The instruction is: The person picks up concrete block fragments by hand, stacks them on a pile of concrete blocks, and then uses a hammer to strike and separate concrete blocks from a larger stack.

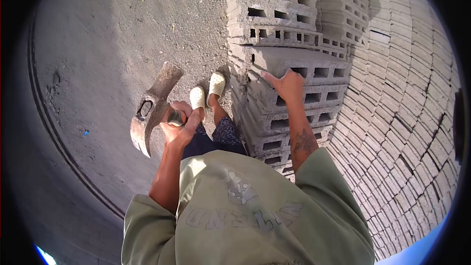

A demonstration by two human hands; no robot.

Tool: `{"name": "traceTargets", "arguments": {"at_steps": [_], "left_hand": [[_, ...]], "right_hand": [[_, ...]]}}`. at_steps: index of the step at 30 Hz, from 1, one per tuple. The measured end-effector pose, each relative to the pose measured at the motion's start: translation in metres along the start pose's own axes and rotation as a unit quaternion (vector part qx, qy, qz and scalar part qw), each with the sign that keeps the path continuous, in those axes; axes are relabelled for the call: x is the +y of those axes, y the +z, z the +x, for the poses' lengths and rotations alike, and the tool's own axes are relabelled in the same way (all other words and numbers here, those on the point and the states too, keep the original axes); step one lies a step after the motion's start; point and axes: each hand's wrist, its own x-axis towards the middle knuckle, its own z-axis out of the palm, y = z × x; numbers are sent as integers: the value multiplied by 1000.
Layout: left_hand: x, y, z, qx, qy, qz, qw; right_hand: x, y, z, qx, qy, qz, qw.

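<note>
My left hand (180,123) is shut on the handle of a mason's hammer (151,108), whose worn metal head has a flat blade at one end and a curved edge at the other. It hangs over the ground just left of my feet. My right hand (287,86) rests fingers-down on the front edge of a grey hollow concrete block (294,60), the top one of a stack straight ahead of me. The forearm behind that hand bears a tattoo.
My feet in white clogs (208,91) stand on dusty concrete ground (122,29) against the block stack (274,14). A large field of tightly stacked blocks (407,118) fills the right side. A curved groove (54,132) runs through the ground at left.
</note>
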Motion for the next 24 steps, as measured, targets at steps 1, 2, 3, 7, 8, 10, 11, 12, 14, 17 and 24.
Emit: {"name": "traceTargets", "arguments": {"at_steps": [1,2,3,7,8,10,11,12,14,17,24], "left_hand": [[9,0,14,-8,91,-41,995],[19,5,26,-6,133,-23,991],[12,11,31,-10,126,-27,992],[-109,66,47,-20,-68,-1,998],[-128,87,60,-85,-183,122,972],[-179,107,64,-164,-304,237,908],[-227,110,62,-242,-239,297,892],[-250,119,72,-313,-163,352,867],[-205,103,71,-262,-190,330,887],[-131,51,70,-146,-277,197,929],[-204,101,67,-249,-192,334,889]], "right_hand": [[-5,8,12,-88,78,-50,992],[-5,12,17,-83,77,-49,992],[0,14,10,-45,64,-4,997],[19,-11,7,-25,90,39,995],[30,-18,5,-35,113,96,988],[26,-34,-3,-27,133,169,976],[22,-40,6,-4,126,264,956],[44,-42,8,-52,139,152,977],[37,-48,9,-46,154,156,975],[36,-41,12,-59,162,155,973],[32,-44,1,-50,171,155,972]]}}
